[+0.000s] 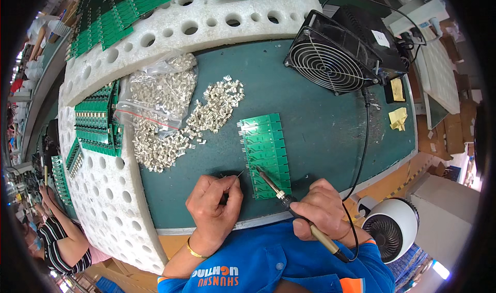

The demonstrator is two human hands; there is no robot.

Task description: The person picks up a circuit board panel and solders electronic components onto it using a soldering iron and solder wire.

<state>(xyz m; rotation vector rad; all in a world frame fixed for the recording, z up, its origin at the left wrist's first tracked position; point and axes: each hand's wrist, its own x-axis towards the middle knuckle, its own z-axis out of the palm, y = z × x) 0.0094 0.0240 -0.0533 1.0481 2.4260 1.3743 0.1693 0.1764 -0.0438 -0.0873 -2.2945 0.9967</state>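
In the head view, the right hand (321,206) is gripping a soldering iron (289,200), its fingers clamped around the handle, and is angling the tip down onto a green circuit board panel (266,156) that is lying on the dark green surface (330,127) near its front edge. The left hand (213,202) is pinching a thin solder wire (238,175) between closed fingers and is feeding its end toward the panel's left side, just beside the iron's tip. The panel is looking like a column of narrow green strips, with small metal pins sticking out along its left edge. A heap of loose silvery terminals (206,112) is lying toward the surface's back left, spilling from a clear plastic bag (155,94) beside white foam trays (113,189). A black fan (336,58) is standing at the back right corner. The hot tip could be slipping off a pin and scorching the board or bridging neighbouring pins, since they are sitting close together; the left fingertips are also working near the heat.
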